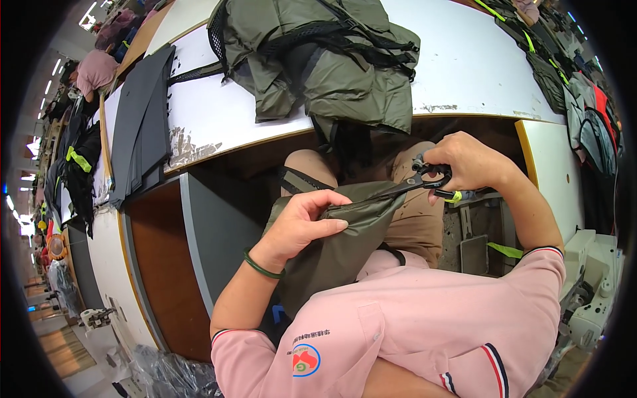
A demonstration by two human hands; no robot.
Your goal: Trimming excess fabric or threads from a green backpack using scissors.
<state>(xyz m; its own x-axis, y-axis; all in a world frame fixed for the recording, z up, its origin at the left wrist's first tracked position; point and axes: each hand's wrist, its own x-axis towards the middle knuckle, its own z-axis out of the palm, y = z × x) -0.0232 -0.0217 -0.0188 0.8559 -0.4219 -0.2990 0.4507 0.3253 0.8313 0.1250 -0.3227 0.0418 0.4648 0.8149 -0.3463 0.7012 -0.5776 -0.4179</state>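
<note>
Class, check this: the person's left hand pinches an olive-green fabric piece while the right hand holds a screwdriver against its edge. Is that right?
Not quite. The head view shows the right hand holding black-handled scissors, not a screwdriver. The left hand does pinch the olive-green fabric piece.

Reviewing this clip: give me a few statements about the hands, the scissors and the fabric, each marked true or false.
1. The right hand holds black scissors. True.
2. The left hand rests flat on the white table. False: it pinches the olive fabric piece held over the lap.
3. The scissor blades point toward the fabric's upper edge. True.
4. The olive garment on the table is neatly folded. False: it lies crumpled, hanging over the edge.
5. The left wrist wears a green band. True.
</note>
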